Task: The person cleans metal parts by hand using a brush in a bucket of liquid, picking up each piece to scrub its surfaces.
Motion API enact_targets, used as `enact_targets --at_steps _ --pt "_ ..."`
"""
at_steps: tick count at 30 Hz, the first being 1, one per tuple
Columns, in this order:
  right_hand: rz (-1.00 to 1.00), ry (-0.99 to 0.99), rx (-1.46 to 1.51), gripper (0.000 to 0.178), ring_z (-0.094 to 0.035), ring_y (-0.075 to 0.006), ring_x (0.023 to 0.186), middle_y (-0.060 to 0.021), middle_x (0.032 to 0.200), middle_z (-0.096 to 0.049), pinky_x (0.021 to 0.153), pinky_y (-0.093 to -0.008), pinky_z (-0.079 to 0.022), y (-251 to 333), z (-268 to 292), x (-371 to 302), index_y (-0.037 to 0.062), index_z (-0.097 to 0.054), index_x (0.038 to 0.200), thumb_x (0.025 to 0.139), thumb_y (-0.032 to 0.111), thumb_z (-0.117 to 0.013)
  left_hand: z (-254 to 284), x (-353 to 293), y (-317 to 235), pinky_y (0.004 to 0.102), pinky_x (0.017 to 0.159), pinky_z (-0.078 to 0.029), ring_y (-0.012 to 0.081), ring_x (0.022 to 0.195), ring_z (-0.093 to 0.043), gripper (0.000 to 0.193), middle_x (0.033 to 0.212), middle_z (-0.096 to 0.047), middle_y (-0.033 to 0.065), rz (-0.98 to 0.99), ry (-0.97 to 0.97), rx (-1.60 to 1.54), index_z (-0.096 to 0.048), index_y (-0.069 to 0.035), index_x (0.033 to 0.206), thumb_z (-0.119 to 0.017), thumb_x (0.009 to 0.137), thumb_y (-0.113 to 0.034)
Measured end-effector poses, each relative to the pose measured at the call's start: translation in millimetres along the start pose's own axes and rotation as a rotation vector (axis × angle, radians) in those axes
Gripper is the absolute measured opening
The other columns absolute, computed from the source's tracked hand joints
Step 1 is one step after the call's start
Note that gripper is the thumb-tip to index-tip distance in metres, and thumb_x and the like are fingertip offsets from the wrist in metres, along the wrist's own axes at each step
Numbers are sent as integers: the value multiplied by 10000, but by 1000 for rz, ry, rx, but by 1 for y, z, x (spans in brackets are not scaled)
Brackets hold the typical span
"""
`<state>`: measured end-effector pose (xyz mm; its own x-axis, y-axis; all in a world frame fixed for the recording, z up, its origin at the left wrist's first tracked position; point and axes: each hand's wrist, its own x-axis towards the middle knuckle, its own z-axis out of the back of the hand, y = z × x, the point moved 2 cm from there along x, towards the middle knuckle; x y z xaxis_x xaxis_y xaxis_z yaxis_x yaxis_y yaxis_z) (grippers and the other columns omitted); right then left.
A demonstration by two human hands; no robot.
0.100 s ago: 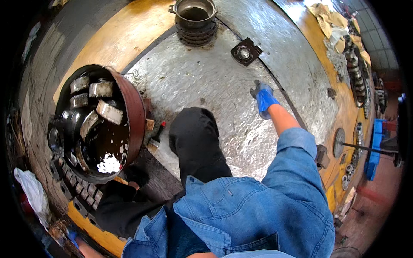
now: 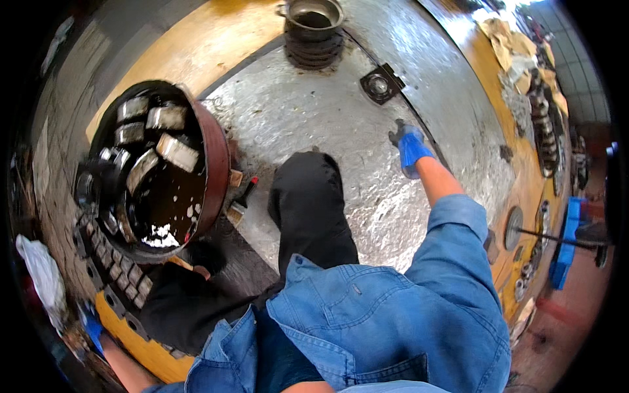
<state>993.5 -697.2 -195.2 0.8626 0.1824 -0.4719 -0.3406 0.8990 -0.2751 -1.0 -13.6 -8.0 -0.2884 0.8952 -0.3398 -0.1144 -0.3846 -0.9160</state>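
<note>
My right hand [image 2: 411, 147], in a blue glove with dark, soiled fingertips, hovers over the metal sheet [image 2: 314, 111], its fingers apart and nothing seen in them. Just beyond it lies a dark, squarish metal part [image 2: 381, 84] with a round centre. My left hand [image 2: 90, 327], also blue-gloved, is at the lower left rim, near a white plastic bag [image 2: 40, 268]; its fingers are too blurred to read. Left of my knee stands a rusty round tub [image 2: 217, 164] holding dark liquid and several oily, piston-like metal cylinders [image 2: 177, 153].
A two-handled metal pot [image 2: 314, 26] sits on stacked dark rings [image 2: 314, 51] at the far side. A paintbrush [image 2: 241, 204] lies beside the tub. Along the right edge are a crankshaft-like part [image 2: 542, 124], a disc on a rod [image 2: 514, 228] and a blue tray [image 2: 567, 242].
My left hand and forearm have come further into view at the lower left. The view has shifted slightly, so the tub, pot and brush appear a little higher and further right.
</note>
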Motion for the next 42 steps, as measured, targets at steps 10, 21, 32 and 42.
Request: enact_targets --at_steps 10,21,32,42 --pt "830 -851 282 396 -720 -329 1007 -123 1091 -759 928 -425 -569 205 191 -63 148 -662 1312 941 290 -670 -260 -206 -20 383 1201 -299 254 1389 -473 519 1500 -521 140 -268 129 160 -483 -22 1496 -437 1070 -314" --pt "1761 -140 -845 687 -575 -338 1282 -115 1359 -610 1039 -460 -474 565 121 -325 225 -503 1487 843 330 -717 -288 -152 20 364 1117 -410 232 1253 -578 420 1371 -619 113 -321 231 60 -574 -35 1413 -512 1023 -179" --pt "1643 209 -736 312 -710 -319 1024 -64 1138 -751 885 -430 -569 594 44 -336 233 -705 1221 915 209 -643 -332 -66 60 344 1034 -520 210 1116 -684 362 1242 -717 85 -514 626 -97 -665 -49 1331 -588 977 -44" --pt "1313 369 447 341 -694 -149 1028 -108 1158 -745 956 -304 -559 533 47 -271 36 -689 1237 898 20 -664 -389 -161 89 323 794 -564 168 925 -714 347 1043 -758 90 129 824 -143 -695 -85 1240 -634 997 -326"
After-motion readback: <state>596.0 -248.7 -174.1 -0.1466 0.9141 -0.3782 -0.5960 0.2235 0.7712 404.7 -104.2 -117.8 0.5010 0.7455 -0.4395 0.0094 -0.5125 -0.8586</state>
